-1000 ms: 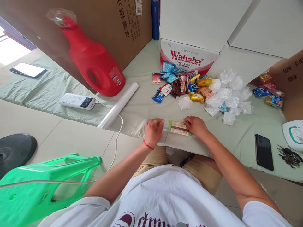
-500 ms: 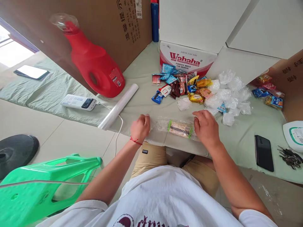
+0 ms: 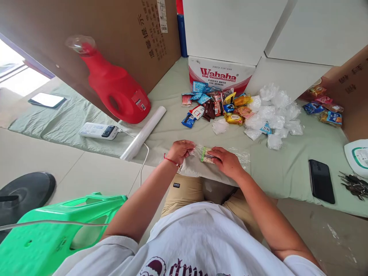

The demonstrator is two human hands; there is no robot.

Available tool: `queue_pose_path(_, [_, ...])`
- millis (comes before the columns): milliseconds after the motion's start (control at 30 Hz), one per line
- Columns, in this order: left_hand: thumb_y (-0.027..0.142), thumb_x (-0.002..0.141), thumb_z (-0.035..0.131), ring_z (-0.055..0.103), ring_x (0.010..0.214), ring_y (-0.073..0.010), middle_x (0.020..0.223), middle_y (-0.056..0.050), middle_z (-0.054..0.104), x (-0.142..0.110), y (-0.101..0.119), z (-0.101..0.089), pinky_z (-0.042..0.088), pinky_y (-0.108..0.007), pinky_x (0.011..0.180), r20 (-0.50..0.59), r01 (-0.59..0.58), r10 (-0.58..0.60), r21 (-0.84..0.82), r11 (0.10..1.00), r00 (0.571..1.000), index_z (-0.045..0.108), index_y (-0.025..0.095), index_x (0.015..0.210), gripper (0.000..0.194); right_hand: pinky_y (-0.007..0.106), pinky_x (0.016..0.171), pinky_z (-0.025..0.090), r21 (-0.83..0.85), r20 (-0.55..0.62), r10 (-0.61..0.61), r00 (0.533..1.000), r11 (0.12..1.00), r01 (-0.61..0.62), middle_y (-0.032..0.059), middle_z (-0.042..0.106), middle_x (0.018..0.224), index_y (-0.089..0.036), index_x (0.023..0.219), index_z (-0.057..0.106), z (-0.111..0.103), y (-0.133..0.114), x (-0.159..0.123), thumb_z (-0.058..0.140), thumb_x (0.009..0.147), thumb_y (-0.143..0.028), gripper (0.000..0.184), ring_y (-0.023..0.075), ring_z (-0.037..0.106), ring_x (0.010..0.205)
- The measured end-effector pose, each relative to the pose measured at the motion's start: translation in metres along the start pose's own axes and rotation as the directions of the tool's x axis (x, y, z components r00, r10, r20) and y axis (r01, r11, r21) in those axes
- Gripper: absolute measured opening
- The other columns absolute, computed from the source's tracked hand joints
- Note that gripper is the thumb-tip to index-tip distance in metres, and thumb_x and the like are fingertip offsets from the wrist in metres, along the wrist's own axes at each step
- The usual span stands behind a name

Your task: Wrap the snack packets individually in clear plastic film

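A packaged snack bar point(image 3: 206, 155) with a green crimped end lies on a sheet of clear plastic wrap point(image 3: 243, 156) at the cloth's front edge. My left hand point(image 3: 181, 151) pinches the bunched left end of the wrap, just beside the bar. Over the bar rests my right hand point(image 3: 226, 162), its fingers bent down on the packet and covering its right part. The wrap spreads out flat beyond my right hand. A white roll of plastic film point(image 3: 143, 132) lies at an angle to the left.
Loose wrapped snacks point(image 3: 211, 107) and a heap of plastic-wrapped bundles point(image 3: 273, 115) lie behind my hands, before a Wahaha box point(image 3: 221, 74). A red jug point(image 3: 120, 88) and a power bank point(image 3: 99, 130) with a cable are left; a black phone point(image 3: 321, 181) and keys point(image 3: 355, 184) are right.
My left hand has moved right and taken hold of the wrap's left end. My right hand has come left and down onto the snack bar. The view has shifted slightly.
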State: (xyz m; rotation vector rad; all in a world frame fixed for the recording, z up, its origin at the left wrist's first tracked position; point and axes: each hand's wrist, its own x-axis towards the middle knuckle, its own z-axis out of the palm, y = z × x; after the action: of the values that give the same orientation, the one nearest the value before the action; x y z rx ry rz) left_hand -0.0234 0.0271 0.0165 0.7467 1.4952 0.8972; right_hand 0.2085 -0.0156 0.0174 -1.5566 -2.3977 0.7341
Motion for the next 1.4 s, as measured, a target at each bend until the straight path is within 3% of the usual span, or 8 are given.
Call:
queue_pose_path(300, [0.014,0.084,0.056,0.068,0.070,-0.0165,0.073,-0.002,0.072,-0.029,-0.016,0.060,0.054,-0.027,0.068,0.135,-0.273,0.247,0.231,0.934,0.960,0.077,0.016,0.093,0.023,0.039,0.102,0.054,0.278,-0.054,-0.031,0.998,0.959,0.045,0.0067,0.070,0.134,-0.026,0.129,0.074,0.005,0.014,0.003,0.059,0.094,-0.021,0.038,0.0235,0.069,0.113])
queue_pose_path(433, [0.012,0.088,0.056,0.068,0.096,-0.0218,0.101,-0.006,0.075,-0.033,-0.026,0.068,0.054,-0.033,0.088,0.270,-0.503,0.433,0.587,0.634,0.860,0.081,0.021,0.100,0.029,0.034,0.076,0.057,0.422,-0.183,0.183,0.966,0.902,-0.091,0.0068,0.073,0.109,-0.023,0.135,0.068,-0.005,0.044,-0.009,0.057,0.093,-0.030,0.045,0.0173,0.063,0.072])
queue_pose_path(567, [0.019,0.092,0.063,0.057,0.111,-0.0274,0.108,-0.009,0.069,-0.038,-0.027,0.071,0.049,-0.037,0.096,0.285,-0.498,0.483,0.770,0.399,0.828,0.082,0.023,0.102,0.022,0.041,0.092,0.052,0.118,-0.336,0.268,0.903,0.963,-0.241,0.0147,0.058,0.140,-0.022,0.141,0.062,-0.016,0.066,-0.033,0.068,0.087,-0.035,0.056,0.0268,0.062,0.105])
queue_pose_path(800, [0.055,0.072,0.085,0.046,0.133,-0.0388,0.135,-0.018,0.054,-0.030,-0.020,0.067,0.043,-0.045,0.105,0.026,-0.183,0.321,0.863,0.470,0.947,0.070,0.017,0.115,0.059,0.041,0.093,0.043,-0.200,-0.198,0.343,0.918,0.903,-0.381,0.0140,0.062,0.116,-0.021,0.099,0.072,-0.017,0.051,-0.069,0.068,0.090,-0.032,0.015,0.0349,0.050,0.118])
queue_pose_path(1000, [0.032,0.073,0.084,0.062,0.096,-0.0260,0.103,-0.008,0.064,-0.048,-0.013,0.076,0.049,-0.037,0.081,0.174,-0.354,0.361,0.772,0.528,0.916,0.059,0.019,0.099,0.038,0.028,0.066,0.039,0.120,-0.117,0.383,0.916,0.921,-0.370,0.0023,0.063,0.077,-0.023,0.095,0.061,0.000,0.010,-0.076,0.052,0.094,-0.022,0.008,0.0188,0.060,0.071])
queue_pose_path(1100, [0.017,0.079,0.074,0.056,0.082,-0.0204,0.093,-0.004,0.062,-0.069,-0.021,0.087,0.046,-0.034,0.071,0.254,-0.539,0.533,0.685,0.490,0.807,0.054,0.022,0.093,0.025,0.027,0.065,0.045,0.566,-0.115,0.418,0.901,0.773,-0.286,-0.0008,0.065,0.074,-0.025,0.094,0.058,0.014,0.000,-0.072,0.051,0.095,-0.029,0.008,0.0178,0.063,0.069])
queue_pose_path(1267, [0.015,0.099,0.056,0.053,0.090,-0.0227,0.086,-0.005,0.057,-0.090,-0.048,0.094,0.040,-0.036,0.077,0.607,-0.809,0.726,0.576,-0.120,0.324,0.059,0.022,0.090,0.011,0.031,0.081,0.055,0.961,-0.130,0.399,0.908,0.275,0.016,0.0012,0.075,0.100,-0.026,0.101,0.068,0.027,-0.003,-0.073,0.067,0.080,-0.030,0.021,0.0201,0.067,0.093])
queue_pose_path(1400, [0.016,0.102,0.053,0.053,0.097,-0.0234,0.088,-0.005,0.059,-0.087,-0.059,0.089,0.039,-0.038,0.083,0.757,-0.838,0.617,0.469,-0.281,0.217,0.063,0.022,0.101,0.012,0.037,0.093,0.057,0.989,0.023,0.302,0.953,-0.145,0.022,0.0031,0.076,0.111,-0.028,0.109,0.075,0.030,0.004,-0.085,0.075,0.069,-0.032,0.040,0.0244,0.069,0.109])
